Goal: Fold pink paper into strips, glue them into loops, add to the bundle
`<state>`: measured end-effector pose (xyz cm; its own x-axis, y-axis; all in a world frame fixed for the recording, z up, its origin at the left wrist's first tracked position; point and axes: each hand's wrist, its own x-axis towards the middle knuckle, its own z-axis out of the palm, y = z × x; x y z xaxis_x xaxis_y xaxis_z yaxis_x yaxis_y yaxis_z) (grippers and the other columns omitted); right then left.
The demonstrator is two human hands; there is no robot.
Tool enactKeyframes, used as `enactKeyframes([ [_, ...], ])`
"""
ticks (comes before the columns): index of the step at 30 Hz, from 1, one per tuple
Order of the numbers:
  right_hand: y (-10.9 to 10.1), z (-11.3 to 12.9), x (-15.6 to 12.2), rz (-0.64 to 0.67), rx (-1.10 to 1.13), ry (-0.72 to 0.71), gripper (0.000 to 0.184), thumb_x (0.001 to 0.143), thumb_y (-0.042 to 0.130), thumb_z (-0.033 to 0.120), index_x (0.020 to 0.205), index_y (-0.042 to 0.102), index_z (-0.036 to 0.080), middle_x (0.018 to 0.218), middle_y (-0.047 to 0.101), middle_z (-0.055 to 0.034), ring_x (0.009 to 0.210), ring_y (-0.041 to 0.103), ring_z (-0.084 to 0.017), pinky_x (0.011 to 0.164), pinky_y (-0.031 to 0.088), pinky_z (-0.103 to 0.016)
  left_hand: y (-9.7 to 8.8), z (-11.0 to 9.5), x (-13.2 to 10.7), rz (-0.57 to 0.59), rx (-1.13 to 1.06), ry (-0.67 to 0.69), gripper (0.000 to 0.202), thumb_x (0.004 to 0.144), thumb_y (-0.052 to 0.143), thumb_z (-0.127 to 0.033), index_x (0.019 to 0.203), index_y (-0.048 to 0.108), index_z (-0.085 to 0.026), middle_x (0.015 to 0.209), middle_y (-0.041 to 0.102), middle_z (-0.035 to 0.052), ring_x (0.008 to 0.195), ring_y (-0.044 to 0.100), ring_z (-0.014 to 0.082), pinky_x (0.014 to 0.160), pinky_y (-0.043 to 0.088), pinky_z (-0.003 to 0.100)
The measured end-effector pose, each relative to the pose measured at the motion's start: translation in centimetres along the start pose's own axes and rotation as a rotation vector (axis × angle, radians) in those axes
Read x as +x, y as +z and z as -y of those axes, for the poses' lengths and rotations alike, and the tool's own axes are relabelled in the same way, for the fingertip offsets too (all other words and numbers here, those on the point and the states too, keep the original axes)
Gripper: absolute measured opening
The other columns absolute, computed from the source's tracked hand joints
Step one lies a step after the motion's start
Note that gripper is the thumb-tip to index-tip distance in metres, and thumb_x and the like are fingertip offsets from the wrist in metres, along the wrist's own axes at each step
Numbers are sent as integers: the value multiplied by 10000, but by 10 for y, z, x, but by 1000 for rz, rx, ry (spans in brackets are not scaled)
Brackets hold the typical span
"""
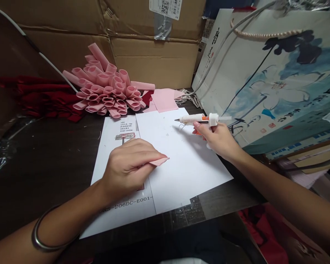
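Observation:
My left hand [133, 161] is closed over the white paper sheets, pinching a piece of pink fabric [160, 161] whose folded tip sticks out past the thumb; the rest of it is hidden by the fingers. In my right hand [218, 137] is a white and orange glue gun [194, 119], its dark nozzle pointing left and a clear glue stick [225, 118] poking out of the back. The gun is at the right part of the white paper [178, 176], to the right of and farther back than the pink piece. Nozzle and fabric are apart.
Behind the paper stand many rolled pink tubes [107, 90], with dark red fabric rolls [49, 95] to their left. Flat pink squares [165, 99] and metal clips [191, 98] lie at the back. Cardboard boxes [154, 60] and a printed paper bag [264, 80] wall the table [57, 157].

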<state>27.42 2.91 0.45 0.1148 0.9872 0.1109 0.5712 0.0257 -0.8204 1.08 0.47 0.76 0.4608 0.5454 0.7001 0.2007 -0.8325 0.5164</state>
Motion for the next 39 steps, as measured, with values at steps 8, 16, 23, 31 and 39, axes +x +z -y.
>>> enactKeyframes([
  [8, 8, -13, 3, 13, -24, -5, 436, 832, 598, 571, 894, 736, 162, 911, 718, -88, 838, 649, -243, 728, 486, -380, 2, 5, -2, -86, -30, 57, 259, 775, 682, 1, 923, 744, -202, 760, 736, 25, 743, 653, 151, 642, 552, 264],
  [16, -1, -13, -23, -225, 27, -142, 890, 766, 668, 596, 1478, 292, 219, 1448, 445, -151, 1247, 512, -333, 1015, 424, -528, 2, 2, 1, -79, -59, 112, 197, 755, 686, 3, 890, 718, -137, 867, 759, 80, 816, 678, 196, 715, 567, 340],
  [23, 4, 43, -68, 63, 60, -343, 214, 888, 596, 442, 942, 667, 248, 939, 672, -77, 929, 641, -263, 852, 500, -419, -4, 1, -1, -41, 98, 183, 283, 795, 678, -49, 1009, 723, -229, 964, 769, 23, 927, 663, 214, 795, 559, 378],
  [31, 41, 53, -35, 838, 774, 68, 178, 881, 642, 342, 897, 729, 187, 793, 666, -9, 703, 603, -125, 698, 462, -272, -4, 4, -3, -85, 249, 107, 248, 808, 670, -122, 953, 702, -320, 1207, 689, 9, 1104, 579, 280, 891, 513, 481],
  [39, 45, 40, -32, 637, 834, 107, 129, 772, 767, 276, 828, 694, 187, 669, 668, 28, 618, 601, -86, 636, 461, -223, -1, 3, -1, -89, 335, -58, 815, 678, 839, -387, 1371, 433, -253, 1611, 142, 96, 1471, 77, 392, 1174, 118, 609],
])
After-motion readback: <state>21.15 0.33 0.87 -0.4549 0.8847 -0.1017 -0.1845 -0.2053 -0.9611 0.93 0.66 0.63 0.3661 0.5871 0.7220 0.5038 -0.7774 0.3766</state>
